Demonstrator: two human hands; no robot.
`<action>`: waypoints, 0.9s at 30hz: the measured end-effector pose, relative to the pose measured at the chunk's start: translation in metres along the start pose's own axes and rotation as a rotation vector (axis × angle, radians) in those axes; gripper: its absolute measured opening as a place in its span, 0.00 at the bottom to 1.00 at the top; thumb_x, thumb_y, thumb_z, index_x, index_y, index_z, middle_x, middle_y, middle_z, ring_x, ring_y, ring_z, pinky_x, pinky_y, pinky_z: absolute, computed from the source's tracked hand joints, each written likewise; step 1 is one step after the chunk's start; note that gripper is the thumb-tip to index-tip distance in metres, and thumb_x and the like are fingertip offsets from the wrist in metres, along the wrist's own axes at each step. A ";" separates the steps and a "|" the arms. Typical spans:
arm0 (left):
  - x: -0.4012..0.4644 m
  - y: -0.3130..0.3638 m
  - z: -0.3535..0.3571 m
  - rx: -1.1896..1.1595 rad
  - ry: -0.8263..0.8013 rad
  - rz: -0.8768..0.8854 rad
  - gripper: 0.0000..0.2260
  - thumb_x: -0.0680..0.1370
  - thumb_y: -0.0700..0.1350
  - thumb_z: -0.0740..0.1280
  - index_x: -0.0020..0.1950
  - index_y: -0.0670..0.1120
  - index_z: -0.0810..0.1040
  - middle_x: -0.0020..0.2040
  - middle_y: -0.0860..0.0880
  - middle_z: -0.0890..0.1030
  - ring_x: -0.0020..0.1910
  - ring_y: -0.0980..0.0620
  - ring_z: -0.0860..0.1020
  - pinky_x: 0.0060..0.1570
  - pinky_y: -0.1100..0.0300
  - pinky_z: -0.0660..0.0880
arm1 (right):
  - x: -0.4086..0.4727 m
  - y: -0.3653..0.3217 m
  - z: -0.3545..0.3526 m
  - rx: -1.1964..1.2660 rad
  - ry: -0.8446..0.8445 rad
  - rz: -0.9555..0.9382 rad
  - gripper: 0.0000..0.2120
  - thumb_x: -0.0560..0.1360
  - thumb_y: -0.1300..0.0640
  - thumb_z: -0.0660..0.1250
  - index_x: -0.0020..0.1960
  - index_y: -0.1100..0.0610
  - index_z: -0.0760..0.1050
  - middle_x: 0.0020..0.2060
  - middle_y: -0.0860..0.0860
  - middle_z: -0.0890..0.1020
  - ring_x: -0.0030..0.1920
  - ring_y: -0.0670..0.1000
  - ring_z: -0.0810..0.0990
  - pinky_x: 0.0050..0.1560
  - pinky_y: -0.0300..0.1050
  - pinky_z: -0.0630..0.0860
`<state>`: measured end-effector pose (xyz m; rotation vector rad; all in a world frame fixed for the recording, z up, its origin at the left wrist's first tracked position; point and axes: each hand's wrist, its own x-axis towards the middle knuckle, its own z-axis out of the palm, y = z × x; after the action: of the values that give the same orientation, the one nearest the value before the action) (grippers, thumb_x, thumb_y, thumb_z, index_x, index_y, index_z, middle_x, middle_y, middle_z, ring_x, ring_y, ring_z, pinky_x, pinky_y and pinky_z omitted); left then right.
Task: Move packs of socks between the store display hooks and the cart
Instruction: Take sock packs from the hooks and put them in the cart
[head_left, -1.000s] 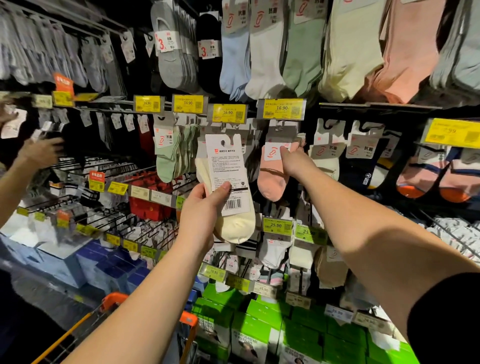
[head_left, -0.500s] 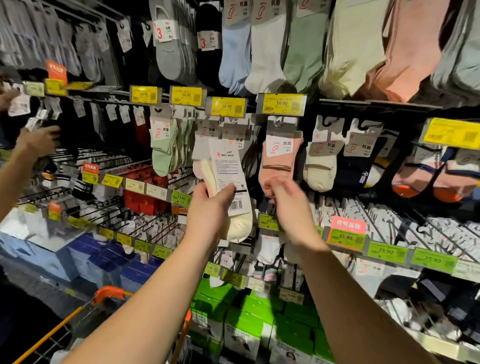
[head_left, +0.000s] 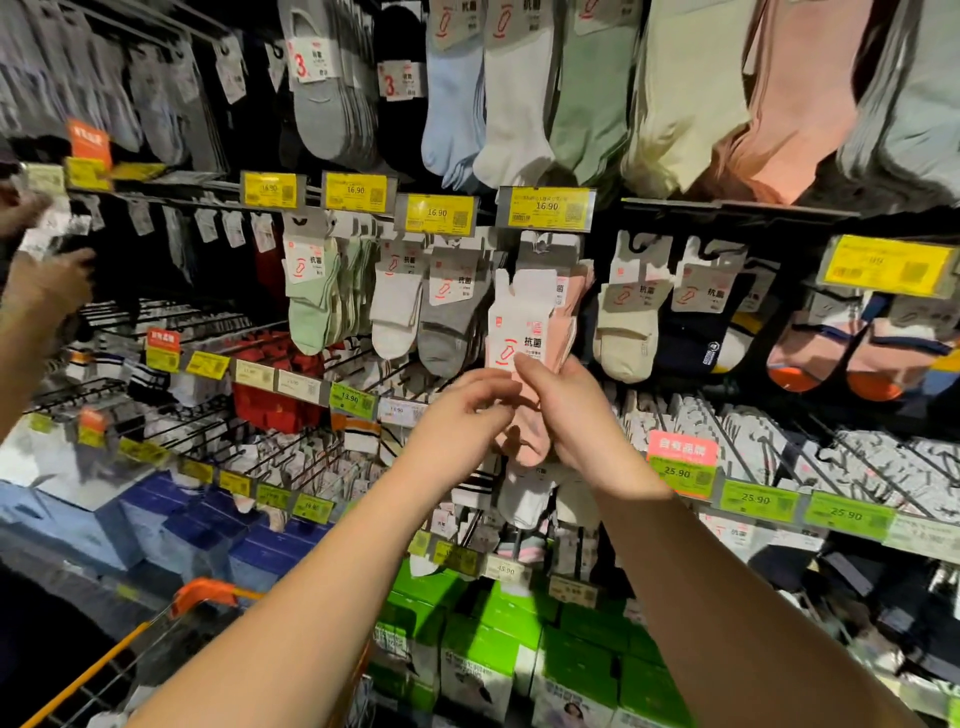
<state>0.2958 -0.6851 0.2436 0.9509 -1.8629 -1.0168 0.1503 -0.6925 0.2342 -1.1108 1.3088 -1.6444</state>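
My right hand grips a pink pack at its lower half, thumb across the front of the white card, fingers wrapped behind where I cannot see them. The pack's toe shows below my palm. Its card top overlaps the hook's hanging packs, so I cannot tell whether it is still on the hook or free of it. My left hand is at nine o'clock from the right one, fingers curled with their tips at the pack's lower edge; whether they pinch it or only touch it is hard to make out, since the right hand covers the meeting point.

The cart sits at seven o'clock, cut off by the frame's bottom edge, only its orange corner and yellow rail showing. Another person's hand is at nine o'clock, half out of view.

Half a second ago my left hand held a cream pack by its card back; that pack is gone from it now. My right hand was then empty, reaching below the pink packs; now it holds one.
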 end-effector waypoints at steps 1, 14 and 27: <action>0.003 -0.002 0.001 -0.024 0.053 -0.002 0.11 0.80 0.37 0.65 0.58 0.47 0.82 0.63 0.52 0.77 0.62 0.55 0.75 0.66 0.64 0.70 | 0.006 0.001 -0.002 -0.016 0.003 0.002 0.21 0.75 0.50 0.71 0.66 0.56 0.77 0.56 0.52 0.86 0.56 0.52 0.85 0.65 0.58 0.77; 0.072 0.004 0.012 -0.279 0.224 -0.219 0.12 0.80 0.51 0.67 0.59 0.46 0.76 0.50 0.47 0.84 0.46 0.47 0.83 0.42 0.56 0.74 | 0.054 -0.032 -0.015 -0.049 -0.051 0.054 0.17 0.82 0.51 0.65 0.68 0.55 0.69 0.61 0.55 0.82 0.58 0.57 0.83 0.63 0.62 0.77; 0.104 0.000 0.020 -0.324 0.317 -0.228 0.03 0.81 0.42 0.67 0.53 0.45 0.75 0.41 0.48 0.82 0.38 0.50 0.80 0.30 0.61 0.71 | 0.077 -0.042 -0.021 -0.725 -0.018 0.067 0.29 0.83 0.38 0.51 0.68 0.61 0.71 0.57 0.59 0.82 0.52 0.60 0.83 0.48 0.52 0.81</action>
<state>0.2366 -0.7696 0.2653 1.0710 -1.3051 -1.1828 0.1025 -0.7480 0.2867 -1.4555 1.9796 -1.1125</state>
